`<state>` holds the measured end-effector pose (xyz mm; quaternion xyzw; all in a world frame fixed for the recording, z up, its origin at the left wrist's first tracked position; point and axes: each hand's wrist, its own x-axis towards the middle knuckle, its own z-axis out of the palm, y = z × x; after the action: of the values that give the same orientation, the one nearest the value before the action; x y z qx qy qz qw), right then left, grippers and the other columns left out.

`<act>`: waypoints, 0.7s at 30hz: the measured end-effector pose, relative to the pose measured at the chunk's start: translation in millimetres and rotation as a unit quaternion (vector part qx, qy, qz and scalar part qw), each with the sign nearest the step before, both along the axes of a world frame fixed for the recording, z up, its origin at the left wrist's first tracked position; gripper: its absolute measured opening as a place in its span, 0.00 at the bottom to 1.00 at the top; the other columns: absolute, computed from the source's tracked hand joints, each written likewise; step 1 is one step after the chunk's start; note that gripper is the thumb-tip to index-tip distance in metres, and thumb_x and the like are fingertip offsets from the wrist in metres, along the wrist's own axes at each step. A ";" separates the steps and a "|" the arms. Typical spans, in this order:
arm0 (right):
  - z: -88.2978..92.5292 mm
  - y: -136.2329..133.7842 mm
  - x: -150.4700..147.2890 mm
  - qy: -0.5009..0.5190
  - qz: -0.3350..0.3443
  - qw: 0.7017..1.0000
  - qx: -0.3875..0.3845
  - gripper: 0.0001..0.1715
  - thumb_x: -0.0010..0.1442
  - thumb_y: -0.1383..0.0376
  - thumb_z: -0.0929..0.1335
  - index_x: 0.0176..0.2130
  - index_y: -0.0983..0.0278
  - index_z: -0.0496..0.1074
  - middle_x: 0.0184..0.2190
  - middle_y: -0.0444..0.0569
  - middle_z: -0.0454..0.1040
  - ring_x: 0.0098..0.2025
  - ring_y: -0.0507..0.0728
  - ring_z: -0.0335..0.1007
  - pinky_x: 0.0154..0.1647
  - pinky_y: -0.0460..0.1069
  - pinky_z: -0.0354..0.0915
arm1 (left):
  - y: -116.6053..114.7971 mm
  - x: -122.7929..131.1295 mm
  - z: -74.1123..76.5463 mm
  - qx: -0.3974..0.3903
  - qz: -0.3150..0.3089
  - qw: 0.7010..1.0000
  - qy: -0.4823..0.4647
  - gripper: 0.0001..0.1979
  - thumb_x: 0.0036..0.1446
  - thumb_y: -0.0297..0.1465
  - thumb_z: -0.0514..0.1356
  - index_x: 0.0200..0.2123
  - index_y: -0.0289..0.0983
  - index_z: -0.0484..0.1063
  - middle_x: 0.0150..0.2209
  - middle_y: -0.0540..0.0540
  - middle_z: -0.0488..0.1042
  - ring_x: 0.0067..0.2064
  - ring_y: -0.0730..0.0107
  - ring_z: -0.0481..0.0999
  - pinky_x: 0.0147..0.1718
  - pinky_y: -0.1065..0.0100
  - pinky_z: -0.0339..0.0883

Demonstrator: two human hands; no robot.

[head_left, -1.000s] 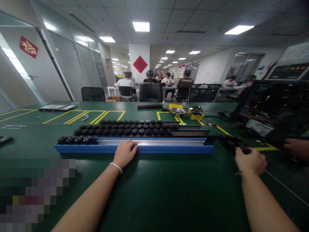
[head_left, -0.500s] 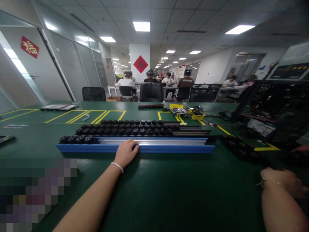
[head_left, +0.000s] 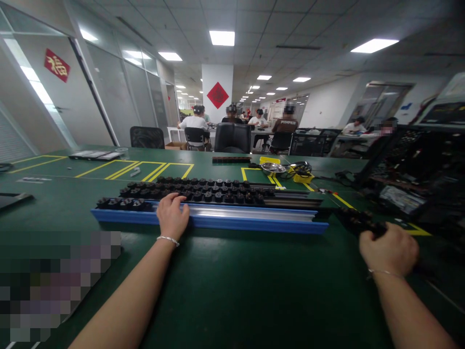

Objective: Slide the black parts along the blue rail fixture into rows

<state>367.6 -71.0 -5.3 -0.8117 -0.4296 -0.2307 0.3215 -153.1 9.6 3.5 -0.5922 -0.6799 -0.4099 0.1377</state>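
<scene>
A long blue rail [head_left: 254, 225] with a silvery channel lies across the green table, and several black round-faced socket modules [head_left: 125, 203] sit in its left end. My left hand [head_left: 171, 213] is curled over the rail just right of those modules; its palm side is hidden. At the right, my right hand [head_left: 390, 249] is closed round a black socket module [head_left: 379, 229], mostly covered by the fingers. It is beside a dark cluster of similar modules [head_left: 354, 218]. Behind the blue rail stand rows of dark rails filled with black sockets [head_left: 218, 194].
A metal bowl [head_left: 273, 168], yellow trays [head_left: 303, 177] and cables are farther back. Dark equipment [head_left: 403, 160] stands at the right. A laptop-like flat object [head_left: 96, 154] lies far left, and a blurred-out object [head_left: 69, 286] lies near left. People sit at tables beyond.
My left hand has slid left along the blue rail towards the seated modules. My right hand has moved up and inward from the lower right, now with a black socket module in it.
</scene>
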 end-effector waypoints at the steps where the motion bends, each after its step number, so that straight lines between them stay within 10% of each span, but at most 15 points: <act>1: 3.0 7.1 -16.1 -0.034 0.045 0.998 -0.002 0.33 0.55 0.61 0.57 0.56 0.75 0.58 0.52 0.70 0.62 0.58 0.69 0.54 0.57 0.62 0.51 | 1.1 -6.3 0.1 0.001 0.030 1.000 -0.011 0.13 0.53 0.31 0.55 0.41 0.40 0.72 0.53 0.41 0.65 0.56 0.54 0.61 0.54 0.54 0.54; 8: -9.9 34.4 -92.3 -0.140 0.274 0.944 -0.117 0.27 0.61 0.57 0.55 0.54 0.66 0.64 0.56 0.55 0.64 0.60 0.62 0.53 0.60 0.59 0.52 | 2.3 -43.2 -5.9 -0.041 0.173 0.980 -0.089 0.19 0.51 0.34 0.56 0.47 0.34 0.68 0.62 0.34 0.52 0.63 0.46 0.50 0.57 0.47 0.49; 21: -11.8 32.9 -92.0 -0.121 0.310 0.928 -0.165 0.24 0.60 0.53 0.56 0.47 0.63 0.68 0.48 0.53 0.71 0.53 0.62 0.63 0.57 0.62 0.51 | 7.6 -61.1 -10.7 -0.072 0.221 0.958 -0.166 0.19 0.49 0.38 0.55 0.43 0.38 0.72 0.60 0.37 0.56 0.61 0.45 0.53 0.56 0.47 0.51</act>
<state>275.7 -38.0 -17.2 -0.6454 -0.7275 -0.1421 0.1843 -214.1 17.2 -7.2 -0.3588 -0.8351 -0.4117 0.0666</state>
